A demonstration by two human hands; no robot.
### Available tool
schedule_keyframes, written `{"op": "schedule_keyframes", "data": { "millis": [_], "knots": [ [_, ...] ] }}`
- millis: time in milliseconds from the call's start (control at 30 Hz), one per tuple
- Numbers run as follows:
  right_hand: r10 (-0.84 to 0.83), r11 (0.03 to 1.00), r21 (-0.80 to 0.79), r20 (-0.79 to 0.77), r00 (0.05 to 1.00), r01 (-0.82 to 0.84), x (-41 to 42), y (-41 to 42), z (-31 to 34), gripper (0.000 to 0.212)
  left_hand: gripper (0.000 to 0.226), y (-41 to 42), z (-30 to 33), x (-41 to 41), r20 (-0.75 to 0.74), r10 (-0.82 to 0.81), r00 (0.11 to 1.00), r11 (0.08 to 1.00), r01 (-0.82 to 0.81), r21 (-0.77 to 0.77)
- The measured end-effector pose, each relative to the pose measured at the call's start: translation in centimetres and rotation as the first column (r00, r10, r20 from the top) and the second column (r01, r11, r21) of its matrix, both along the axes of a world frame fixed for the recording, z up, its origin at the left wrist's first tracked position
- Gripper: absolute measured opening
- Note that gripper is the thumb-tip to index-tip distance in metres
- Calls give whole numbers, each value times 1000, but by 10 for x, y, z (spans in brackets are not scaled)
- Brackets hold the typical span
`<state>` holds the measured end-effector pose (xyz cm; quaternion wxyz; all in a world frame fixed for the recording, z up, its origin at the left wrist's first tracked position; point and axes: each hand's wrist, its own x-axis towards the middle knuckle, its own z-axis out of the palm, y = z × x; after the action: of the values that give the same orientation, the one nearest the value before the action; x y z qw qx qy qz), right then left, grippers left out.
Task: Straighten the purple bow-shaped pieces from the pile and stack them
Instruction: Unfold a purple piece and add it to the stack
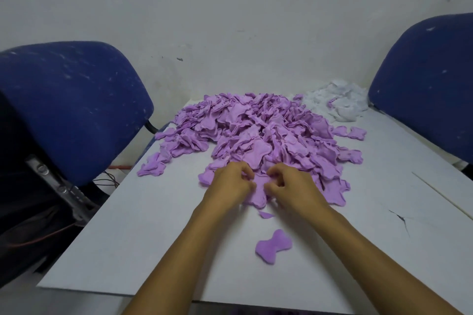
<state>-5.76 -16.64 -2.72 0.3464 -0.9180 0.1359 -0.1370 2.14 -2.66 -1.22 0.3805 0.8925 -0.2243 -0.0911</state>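
Two bare hands meet at the near edge of a big pile of purple bow-shaped pieces [258, 133] heaped on a white table [128, 238]. Both hands work on a single purple piece [258, 194] that lies flat at the foot of the pile, between them. On the left side, the left hand [231, 184] has its fingers curled down, pinching the piece's upper edge. Opposite it, the right hand [294, 186] has its fingers bent the same way, with its thumb pressing the piece near the middle. Nearer the person, one straightened bow [273, 245] lies alone on the bare tabletop, well apart from the pile, and a small purple scrap [266, 214] sits between it and the hands. A few loose pieces [354, 133] have strayed off the pile's right side. Behind the pile, toward the far right corner, sits a smaller heap of white pieces [337, 102]. Blue chairs stand at either side of the table, one on the left [71, 105] and one on the right [430, 79], with a pale wall [230, 7] behind
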Motion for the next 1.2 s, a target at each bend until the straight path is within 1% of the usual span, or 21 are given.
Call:
{"op": "schedule_keyframes", "data": {
  "millis": [100, 133, 233, 300, 333, 400, 467, 500, 533, 567, 600, 633, 700, 800, 867, 933, 967, 1033, 1100, 1133, 1200],
  "knots": [
    [6, 1000, -11, 48, 999, -6, 4, 8, -6, 37, 31, -7, -7, 1, -1, 23, 1000, 999, -23, -29],
    [15, 1000, -9, 67, 998, -14, 5, 11, -6, 40, 32, -9, -8, 2, -3, 31, 1000, 998, -32, -56],
    [75, 994, 70, 140, 987, -85, 7, 19, -7, 51, 21, -9, -7, 4, -80, 59, 995, 988, -70, -136],
    [120, 984, 104, 203, 972, -144, 8, 24, -6, 48, 8, -8, -3, 9, -107, 117, 987, 971, -137, -196],
    [135, 983, 90, 239, 962, -161, 8, 25, -5, 44, 4, -7, 0, 11, -127, 150, 981, 957, -176, -231],
    [196, 980, -15, 281, 940, -200, 7, 23, 0, 44, 4, -5, 8, 13, -236, 145, 961, 911, -223, -348],
    [274, 957, -163, 244, 930, -239, 4, 17, 3, 59, 6, -3, 15, 12, -340, 93, 936, 852, -251, -460],
    [287, 947, -217, 232, 929, -239, 2, 13, 6, 66, 10, -2, 19, 11, -383, 73, 921, 818, -275, -506],
    [278, 944, -249, 242, 930, -217, -1, 11, 7, 68, 13, -2, 23, 10, -423, 54, 904, 783, -301, -544],
    [254, 946, -271, 276, 927, -178, -2, 11, 9, 64, 14, -2, 26, 7, -457, 35, 889, 754, -323, -571],
    [227, 947, -295, 329, 917, -129, -4, 11, 11, 56, 15, -2, 29, 5, -475, 21, 879, 740, -333, -584],
    [212, 944, -320, 390, 896, -84, -5, 12, 13, 45, 15, -2, 32, 3, -478, 11, 878, 745, -326, -582],
    [208, 944, -328, 491, 846, -42, -7, 14, 17, 28, 16, -3, 36, -3, -449, -9, 894, 783, -273, -559],
    [189, 971, -232, 579, 793, -62, -9, 15, 23, 22, 17, -5, 41, -9, -423, -22, 906, 791, -243, -562],
    [153, 988, -104, 592, 791, -113, -11, 17, 27, 22, 17, -6, 44, -12, -415, -20, 910, 775, -247, -581],
    [120, 985, 33, 559, 820, -167, -13, 19, 31, 18, 15, -7, 47, -14, -411, -17, 911, 773, -249, -584],
    [114, 981, 73, 532, 839, -180, -13, 18, 31, 18, 17, -7, 48, -14, -411, -7, 912, 776, -254, -578],
    [135, 974, 102, 461, 877, -203, -14, 16, 33, 23, 20, -8, 49, -14, -401, 30, 916, 780, -272, -564],
    [191, 942, 188, 381, 905, -278, -14, 15, 36, 18, 22, -11, 48, -13, -368, 61, 928, 779, -275, -563],
    [218, 904, 280, 347, 912, -323, -14, 15, 39, 16, 23, -12, 48, -14, -346, 74, 935, 782, -270, -561],
    [258, 798, 472, 295, 920, -375, -15, 13, 45, 20, 23, -16, 46, -14, -300, 93, 950, 797, -251, -549]
  ]
}}
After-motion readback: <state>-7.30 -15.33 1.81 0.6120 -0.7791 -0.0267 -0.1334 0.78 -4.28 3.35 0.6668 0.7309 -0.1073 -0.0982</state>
